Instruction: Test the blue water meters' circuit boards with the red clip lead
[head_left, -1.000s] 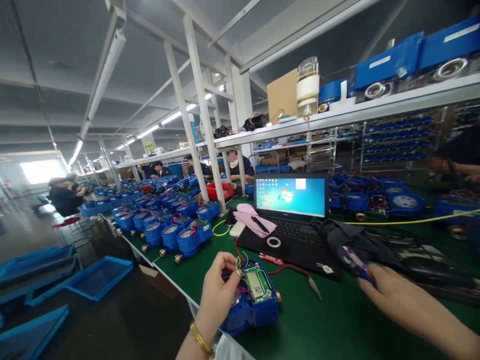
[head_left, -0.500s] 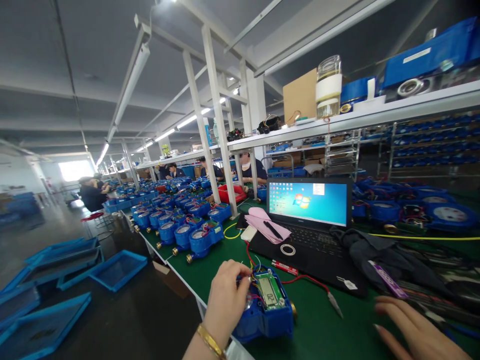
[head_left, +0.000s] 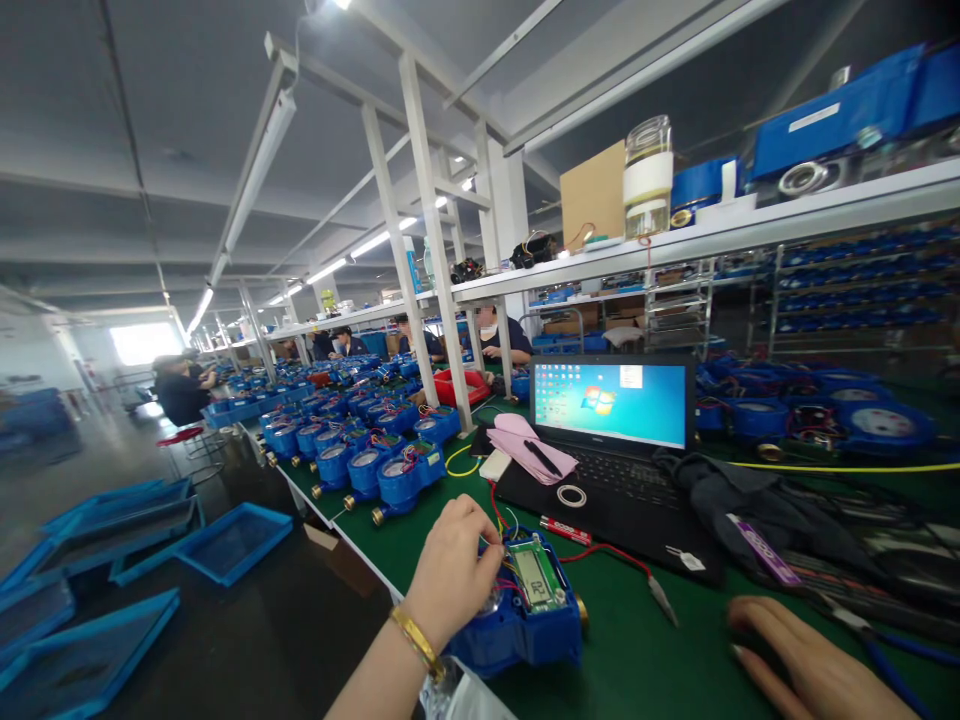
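Note:
My left hand [head_left: 450, 570] is closed on the left side of a blue water meter [head_left: 525, 632] at the near edge of the green table, fingertips among its coloured wires. A green circuit board with a small display [head_left: 537, 577] sits on top of the meter. My right hand [head_left: 810, 665] lies low at the right on the green mat, its fingers curled over a dark thing that I cannot make out. A red wire ending in a metal probe [head_left: 661, 598] lies between my hands.
An open laptop [head_left: 622, 490] stands behind the meter, with a pink cloth [head_left: 525, 445], a red pen [head_left: 566, 530] and a purple strip [head_left: 757, 552] on dark fabric. Rows of blue meters [head_left: 367, 455] fill the table to the left. Blue trays [head_left: 225, 540] lie on the floor. People sit farther off.
My right hand let go of the purple strip, drew back toward me and curled onto the mat. My left hand stays on the meter. The view shifted slightly.

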